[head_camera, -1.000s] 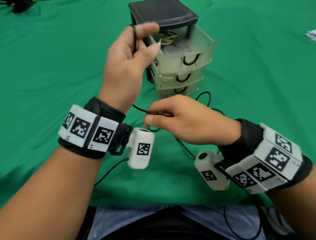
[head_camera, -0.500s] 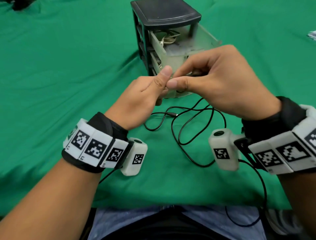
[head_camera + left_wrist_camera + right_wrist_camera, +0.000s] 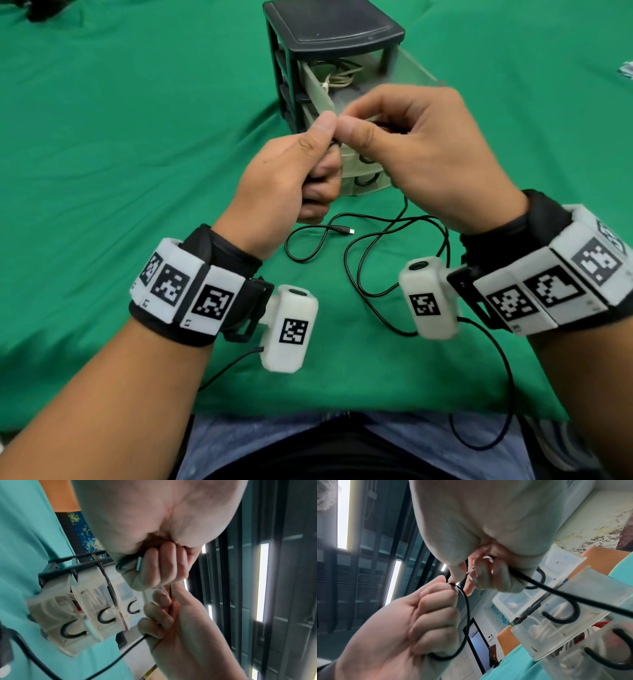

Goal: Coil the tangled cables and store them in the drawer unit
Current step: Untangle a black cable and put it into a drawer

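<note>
Hands meet over the tabletop, before the drawer unit.
The left hand [image 3: 287,174] and right hand [image 3: 424,150] touch thumb to thumb just in front of the drawer unit [image 3: 329,51]. Its top drawer [image 3: 407,75] stands pulled out with a coil [image 3: 337,77] in it. The cable [image 3: 370,246] lies looped on the tabletop [image 3: 120,154] beneath and between the wrists.
</note>
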Demonstrator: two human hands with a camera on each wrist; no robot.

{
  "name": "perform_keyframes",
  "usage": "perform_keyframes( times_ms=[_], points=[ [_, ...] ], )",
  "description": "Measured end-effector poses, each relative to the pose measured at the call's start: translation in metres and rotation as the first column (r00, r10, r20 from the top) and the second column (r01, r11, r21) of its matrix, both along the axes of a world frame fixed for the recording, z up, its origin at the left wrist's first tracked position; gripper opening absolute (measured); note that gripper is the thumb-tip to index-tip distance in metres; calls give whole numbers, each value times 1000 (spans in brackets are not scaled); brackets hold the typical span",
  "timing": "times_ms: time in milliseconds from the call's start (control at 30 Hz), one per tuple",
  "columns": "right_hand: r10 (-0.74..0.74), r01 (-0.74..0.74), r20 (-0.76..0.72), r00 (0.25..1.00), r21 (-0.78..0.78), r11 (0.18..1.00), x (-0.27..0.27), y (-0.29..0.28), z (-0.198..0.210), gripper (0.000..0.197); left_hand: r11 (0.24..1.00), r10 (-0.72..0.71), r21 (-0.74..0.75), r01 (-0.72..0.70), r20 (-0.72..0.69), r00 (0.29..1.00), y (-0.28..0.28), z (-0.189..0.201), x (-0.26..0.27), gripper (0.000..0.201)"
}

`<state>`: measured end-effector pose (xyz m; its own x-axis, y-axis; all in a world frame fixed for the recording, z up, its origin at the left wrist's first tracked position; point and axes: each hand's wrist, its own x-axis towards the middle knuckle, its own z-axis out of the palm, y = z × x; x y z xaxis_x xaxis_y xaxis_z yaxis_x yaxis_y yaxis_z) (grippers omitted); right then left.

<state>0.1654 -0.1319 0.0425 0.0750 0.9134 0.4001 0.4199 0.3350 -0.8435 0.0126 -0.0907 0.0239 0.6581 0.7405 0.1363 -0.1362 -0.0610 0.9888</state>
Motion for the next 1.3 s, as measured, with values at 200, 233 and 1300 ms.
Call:
perform_keyframes(
  times_ms=[200,233,1300],
  points=[
    [23,-26,-37,999,-91,995,-9,9,-4,15,987,-47,-142,75,193,980,-4,12,3,44],
    [22,-25,-39,999,-83,996,-10,10,-5,16,985,-44,-156,79,216,975,-5,13,4,44],
    [98,-41,383,919,-152,987,-5,-18,5,28,682,487,704,-199,-233,842,22,12,15,30]
  ],
)
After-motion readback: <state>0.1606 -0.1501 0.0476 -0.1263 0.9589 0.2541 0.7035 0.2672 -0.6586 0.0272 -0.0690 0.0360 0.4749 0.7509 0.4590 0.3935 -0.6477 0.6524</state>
